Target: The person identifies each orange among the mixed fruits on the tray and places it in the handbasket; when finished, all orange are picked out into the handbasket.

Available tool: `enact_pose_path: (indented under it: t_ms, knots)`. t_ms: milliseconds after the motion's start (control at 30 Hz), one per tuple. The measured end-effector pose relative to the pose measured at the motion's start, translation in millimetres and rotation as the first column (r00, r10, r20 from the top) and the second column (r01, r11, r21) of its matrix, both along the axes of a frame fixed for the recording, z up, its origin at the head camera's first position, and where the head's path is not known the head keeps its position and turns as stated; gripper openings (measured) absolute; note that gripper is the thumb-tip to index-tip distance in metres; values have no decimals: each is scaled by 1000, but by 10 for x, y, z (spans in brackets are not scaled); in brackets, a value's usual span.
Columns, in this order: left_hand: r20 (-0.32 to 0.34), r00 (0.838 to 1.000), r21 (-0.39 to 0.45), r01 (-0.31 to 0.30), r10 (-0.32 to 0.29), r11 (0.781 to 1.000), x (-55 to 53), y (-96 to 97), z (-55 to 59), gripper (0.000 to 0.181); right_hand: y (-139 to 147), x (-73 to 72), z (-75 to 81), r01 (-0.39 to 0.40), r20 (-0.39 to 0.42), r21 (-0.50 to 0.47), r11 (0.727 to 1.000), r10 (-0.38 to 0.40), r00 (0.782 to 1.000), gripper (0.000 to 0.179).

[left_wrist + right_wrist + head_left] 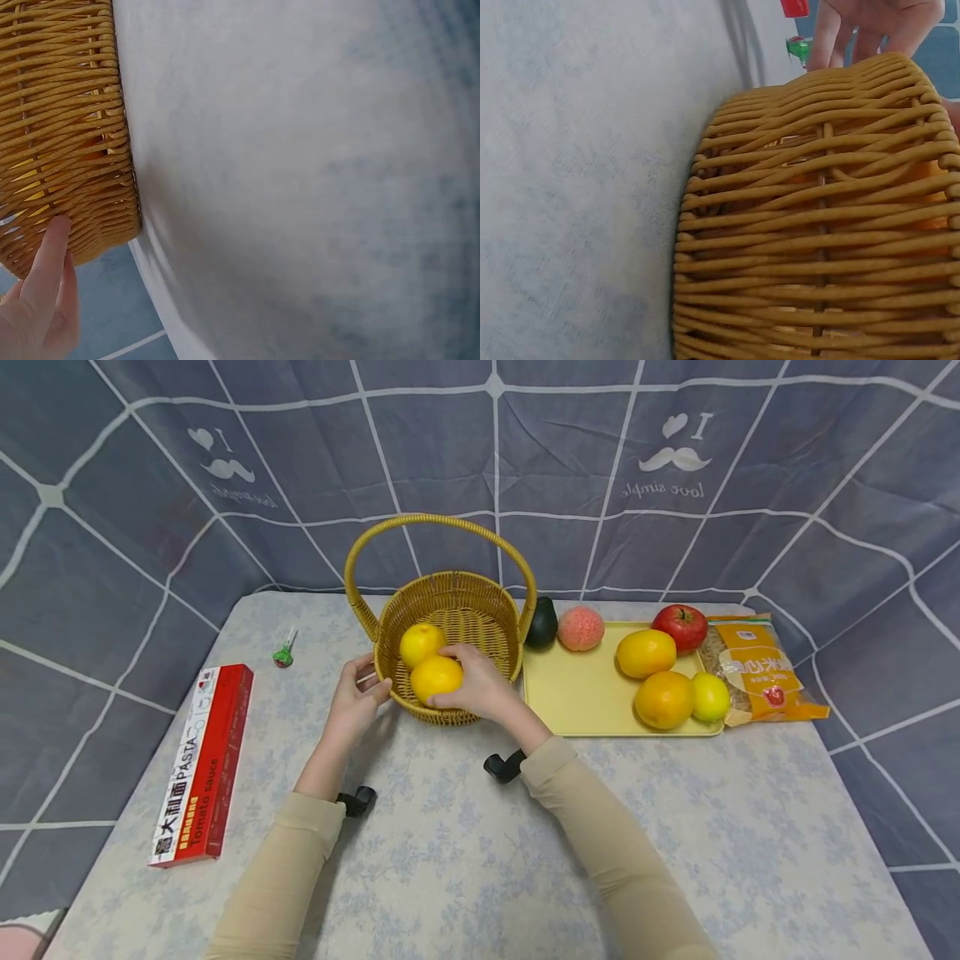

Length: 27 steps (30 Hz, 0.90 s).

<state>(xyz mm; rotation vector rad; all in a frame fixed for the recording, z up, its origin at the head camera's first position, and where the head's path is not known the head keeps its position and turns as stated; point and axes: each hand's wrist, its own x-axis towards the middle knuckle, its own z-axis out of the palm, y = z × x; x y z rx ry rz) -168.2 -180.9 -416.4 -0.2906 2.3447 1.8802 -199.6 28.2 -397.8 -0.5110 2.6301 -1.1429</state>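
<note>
A wicker basket (pixel 461 597) with a tall arched handle stands at the back of the table. My right hand (pixel 483 683) reaches over its front rim and grips an orange (pixel 437 679) inside. Behind that fruit lies a yellow-orange round fruit (pixel 422 645), also in the basket. My left hand (pixel 354 697) is at the basket's left side, its fingers touching the outer wall; in the left wrist view one finger (pixel 51 251) lies straight against the weave (pixel 67 135). The right wrist view shows mostly the basket's front wall (pixel 817 225), which hides the right hand.
Right of the basket, a yellow tray (pixel 577 689) bears oranges (pixel 664 700), a yellow fruit (pixel 709 697) and a red fruit (pixel 679 628). An avocado (pixel 542 625), a pink ball-like fruit (pixel 581 628) and a bag (pixel 765 668) adjoin it. Leftward lie a lollipop (pixel 283 653) and pasta box (pixel 202 764).
</note>
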Motion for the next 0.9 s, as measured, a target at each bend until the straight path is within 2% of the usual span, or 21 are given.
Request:
enact_pose_path:
  t_ms: [167,333,667,900]
  knots:
    - [1,1000,41,3,-3,999,-16,-14,-3,60,-66,-71,6,2,-10,9,1000,-2,1000,80]
    - [13,1000,63,8,-9,998,-11,-17,-10,60,-152,-122,-43,23,20,18,1000,-23,1000,78]
    - [12,1000,53,6,-7,999,9,-9,3,60,-288,-180,-56,-10,-13,55,998,11,1000,69]
    - [19,1000,41,3,-3,999,1,-12,0,60,-303,-183,-41,-22,-32,96,995,25,999,71]
